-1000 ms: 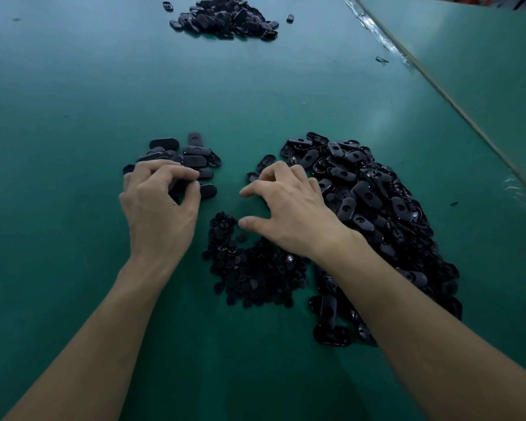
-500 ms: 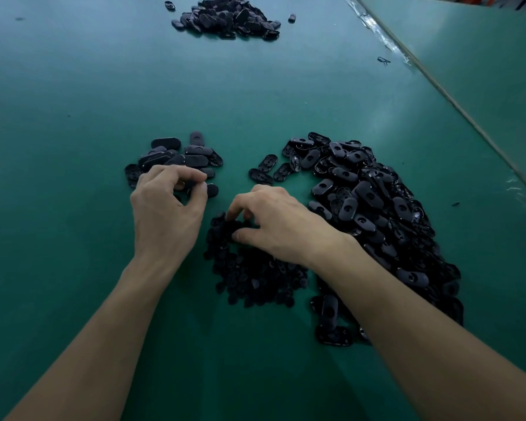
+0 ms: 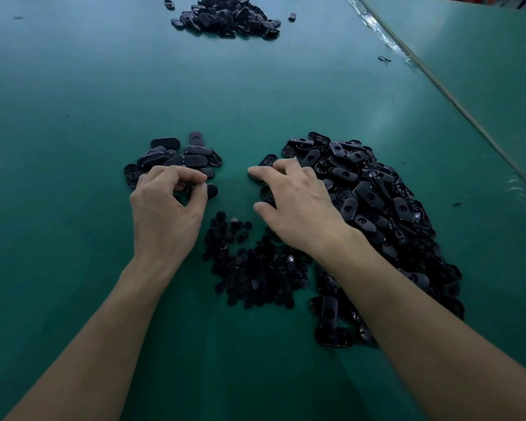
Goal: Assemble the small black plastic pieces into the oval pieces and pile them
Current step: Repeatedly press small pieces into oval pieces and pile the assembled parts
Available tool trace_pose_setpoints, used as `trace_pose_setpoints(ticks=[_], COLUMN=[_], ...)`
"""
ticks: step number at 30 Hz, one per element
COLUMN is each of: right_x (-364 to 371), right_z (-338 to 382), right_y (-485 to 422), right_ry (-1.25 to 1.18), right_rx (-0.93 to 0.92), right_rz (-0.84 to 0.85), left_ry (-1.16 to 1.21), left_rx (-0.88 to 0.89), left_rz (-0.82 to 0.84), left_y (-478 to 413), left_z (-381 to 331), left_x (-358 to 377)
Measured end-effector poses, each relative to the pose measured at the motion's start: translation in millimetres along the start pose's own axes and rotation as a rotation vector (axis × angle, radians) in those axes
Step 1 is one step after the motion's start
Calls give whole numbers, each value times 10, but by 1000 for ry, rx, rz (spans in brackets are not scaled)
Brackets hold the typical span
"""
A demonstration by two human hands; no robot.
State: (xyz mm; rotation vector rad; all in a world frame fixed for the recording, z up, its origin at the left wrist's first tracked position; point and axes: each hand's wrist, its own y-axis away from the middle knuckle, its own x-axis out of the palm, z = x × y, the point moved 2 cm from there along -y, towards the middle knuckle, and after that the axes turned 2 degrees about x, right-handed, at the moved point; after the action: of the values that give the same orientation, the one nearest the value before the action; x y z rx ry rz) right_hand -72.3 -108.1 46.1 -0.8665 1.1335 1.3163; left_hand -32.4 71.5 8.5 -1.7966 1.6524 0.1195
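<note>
Now the left hand (image 3: 167,208) curls thumb to fingertips at the small pile of oval pieces (image 3: 179,156), its grip unclear. The right hand (image 3: 298,205) rests spread and relaxed on the edge of the large heap (image 3: 374,205), with the small black pieces (image 3: 255,268) just below.

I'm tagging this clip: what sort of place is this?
Likely a factory assembly bench: a long green table, a big heap of identical oval pieces, a pile of small black pieces beside it, another heap farther back.
</note>
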Motion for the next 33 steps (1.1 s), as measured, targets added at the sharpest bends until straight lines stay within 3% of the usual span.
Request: trace_pose_setpoints(ticks=[5,13,33], right_x=[30,-31,1], right_z=[-12,-5,-27], right_y=[-11,-30,-43], right_ry=[65,-61,-240], right_rx=[-12,-6,29], right_rz=[43,-42,33], left_ry=[9,13,18], left_rx=[9,25,33], left_rz=[-7,-9,-1], left_y=[5,-2,-1], left_z=[-7,7,12], left_x=[1,4,15])
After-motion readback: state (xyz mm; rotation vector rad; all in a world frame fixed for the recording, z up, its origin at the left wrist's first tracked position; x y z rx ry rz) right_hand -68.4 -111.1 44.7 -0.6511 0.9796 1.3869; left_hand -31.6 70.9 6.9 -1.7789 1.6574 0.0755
